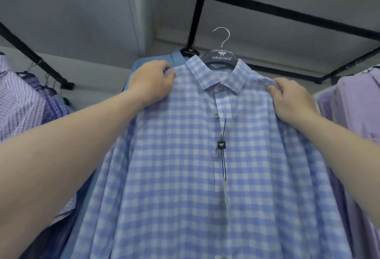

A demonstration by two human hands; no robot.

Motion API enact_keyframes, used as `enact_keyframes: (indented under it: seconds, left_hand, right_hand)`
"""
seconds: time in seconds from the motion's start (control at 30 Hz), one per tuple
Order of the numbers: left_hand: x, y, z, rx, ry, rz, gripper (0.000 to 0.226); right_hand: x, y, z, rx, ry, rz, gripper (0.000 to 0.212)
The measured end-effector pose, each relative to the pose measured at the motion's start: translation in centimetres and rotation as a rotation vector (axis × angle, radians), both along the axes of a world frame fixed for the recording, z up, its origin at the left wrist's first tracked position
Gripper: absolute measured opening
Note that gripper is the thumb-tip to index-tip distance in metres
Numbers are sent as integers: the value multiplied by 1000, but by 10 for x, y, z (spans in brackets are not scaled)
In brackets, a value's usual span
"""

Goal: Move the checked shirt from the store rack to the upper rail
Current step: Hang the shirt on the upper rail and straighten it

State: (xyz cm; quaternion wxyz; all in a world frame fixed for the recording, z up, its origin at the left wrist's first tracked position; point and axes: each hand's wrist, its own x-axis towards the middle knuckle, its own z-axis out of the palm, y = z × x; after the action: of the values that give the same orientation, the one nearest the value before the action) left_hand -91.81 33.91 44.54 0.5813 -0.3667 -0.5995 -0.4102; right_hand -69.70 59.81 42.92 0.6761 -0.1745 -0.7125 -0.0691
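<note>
Checked shirt (185, 156) on hanger (221, 53), below upper rail (287, 15). Second shirt (174, 58) directly behind. Hanging shirts (22, 98) left and right.

Blue-and-white checked shirt (185, 156), black hanger (222, 57), black rail (267, 10), lilac shirt (355, 104).

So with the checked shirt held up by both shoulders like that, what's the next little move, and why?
Probably lift it a bit higher and forward, so the hanger hook can catch the black upper rail. The left hand and right hand each pinch a shoulder of the checked shirt, and the hook hangs free in the air, below that rail.
</note>
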Motion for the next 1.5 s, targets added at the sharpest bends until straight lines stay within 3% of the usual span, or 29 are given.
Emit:
enact_keyframes:
  seconds: [0.4, 0.93, 1.1, 1.27, 1.5]
  left_hand:
    - [-6, -7, 18, -68, -102, -34, 28]
    - [-50, 32, 95, -139, -81, 244, 54]
    - [-66, 47, 131, -118, -72, 327, 53]
    - [-66, 57, 156, -164, -74, 386, 52]
    - [-70, 68, 159, -218, 1, 429, 24]
  right_hand:
    - [-24, 9, 26, -26, 8, 51, 29]
    - [-88, 52, 118, -13, 52, 141, 28]
    - [-110, 69, 160, 8, 62, 194, 28]
    - [-111, 72, 195, 8, 220, 195, 31]
    - [-123, 72, 218, 13, 152, 165, 34]
